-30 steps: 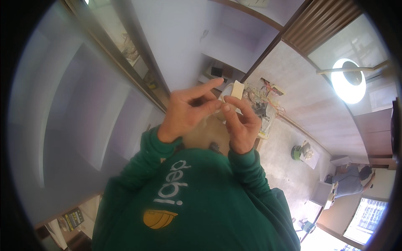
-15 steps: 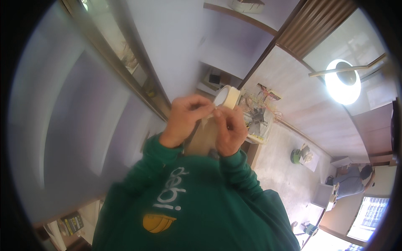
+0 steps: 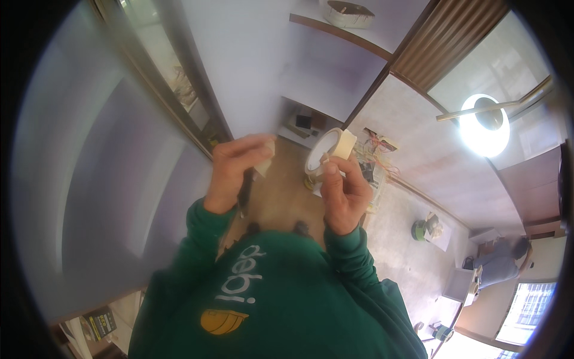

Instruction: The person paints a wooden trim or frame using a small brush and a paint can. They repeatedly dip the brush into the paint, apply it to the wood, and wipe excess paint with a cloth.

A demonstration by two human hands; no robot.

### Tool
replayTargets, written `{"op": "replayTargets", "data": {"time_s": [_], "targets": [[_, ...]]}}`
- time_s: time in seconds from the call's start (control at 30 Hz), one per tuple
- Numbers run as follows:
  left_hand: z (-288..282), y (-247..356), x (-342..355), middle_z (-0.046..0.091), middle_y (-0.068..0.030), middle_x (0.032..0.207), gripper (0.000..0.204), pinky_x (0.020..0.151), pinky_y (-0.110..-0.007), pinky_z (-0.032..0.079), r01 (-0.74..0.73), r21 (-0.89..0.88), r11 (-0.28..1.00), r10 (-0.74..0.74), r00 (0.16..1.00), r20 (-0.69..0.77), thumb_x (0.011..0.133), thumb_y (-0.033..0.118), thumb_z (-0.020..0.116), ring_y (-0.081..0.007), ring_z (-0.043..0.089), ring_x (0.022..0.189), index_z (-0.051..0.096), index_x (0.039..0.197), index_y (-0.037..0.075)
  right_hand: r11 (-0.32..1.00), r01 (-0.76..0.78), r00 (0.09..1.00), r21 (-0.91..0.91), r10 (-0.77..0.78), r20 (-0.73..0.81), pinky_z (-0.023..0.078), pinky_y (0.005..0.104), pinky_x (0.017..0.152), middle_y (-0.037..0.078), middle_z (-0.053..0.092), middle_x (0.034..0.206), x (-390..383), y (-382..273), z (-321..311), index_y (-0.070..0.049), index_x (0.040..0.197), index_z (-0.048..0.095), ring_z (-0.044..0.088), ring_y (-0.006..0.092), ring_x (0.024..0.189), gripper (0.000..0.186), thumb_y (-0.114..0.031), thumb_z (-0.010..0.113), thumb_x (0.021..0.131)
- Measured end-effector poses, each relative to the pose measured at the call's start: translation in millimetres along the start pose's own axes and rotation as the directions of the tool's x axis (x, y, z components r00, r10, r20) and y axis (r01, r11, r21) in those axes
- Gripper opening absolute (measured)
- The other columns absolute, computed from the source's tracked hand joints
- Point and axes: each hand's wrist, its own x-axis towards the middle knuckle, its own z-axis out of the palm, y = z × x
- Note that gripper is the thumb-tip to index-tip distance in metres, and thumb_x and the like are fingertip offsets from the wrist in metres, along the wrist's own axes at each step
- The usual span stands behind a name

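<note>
My left hand [image 3: 230,173], thumb and fingers closed, grips a torn piece of pale tape [image 3: 264,161] at the middle of the view. To its right, my right hand [image 3: 347,197] is shut on a roll of cream masking tape [image 3: 344,143], which stands on edge with its white inner ring showing. The fingertips of the right hand pinch at the roll's near edge. The two hands are apart, above a brown floor [image 3: 272,197], with my green sleeves below them.
White cubbies [image 3: 323,84] rise ahead; pale curved panels [image 3: 101,179] are at left. Tangled wires [image 3: 382,143] sit beside a pale board at right. A glowing ring lamp [image 3: 469,137] is upper right, a green can [image 3: 418,230] lower right, and a person [image 3: 496,266] bends beyond it.
My hands have separated from where they met. The left moved left with a piece of tape; the right moved slightly right with the roll.
</note>
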Motion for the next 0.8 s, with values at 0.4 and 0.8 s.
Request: {"op": "replayTargets", "data": {"time_s": [0.4, 0.8], "targets": [[12, 16, -7, 0.067, -0.0011, 0.08, 0.023, 0.061, -0.022, 0.041, -0.135, 0.108, 0.985, 0.11, 0.972, 0.206, 0.09, 0.006, 0.07, -0.0055, 0.053, 0.071, 0.075, 0.112, 0.0, 0.996, 0.012, 0.997, -0.093, -0.005, 0.076, 0.035, 0.0196, 0.056, -0.004, 0.058, 0.084, -9, 13, 10, -0.004, 0.094, 0.064, 0.042, 0.0015, 0.062, 0.02, -0.016, 0.053, 0.105], [-13, 22, 14, 0.072, -0.0079, 0.084, 0.015, 0.069, -0.025, 0.048, -0.213, 0.004, 0.977, 0.168, 0.784, 0.598, 0.089, 0.004, 0.071, -0.0116, 0.063, 0.078, 0.076, 0.101, -0.003, 0.958, -0.285, 0.935, 0.012, 0.276, 0.222, 0.033, 0.0195, 0.053, -0.006, 0.054, 0.08, -23, -5, 29, -0.002, 0.099, 0.066, 0.042, 0.0012, 0.06, 0.017, -0.017, 0.06, 0.103]]}}
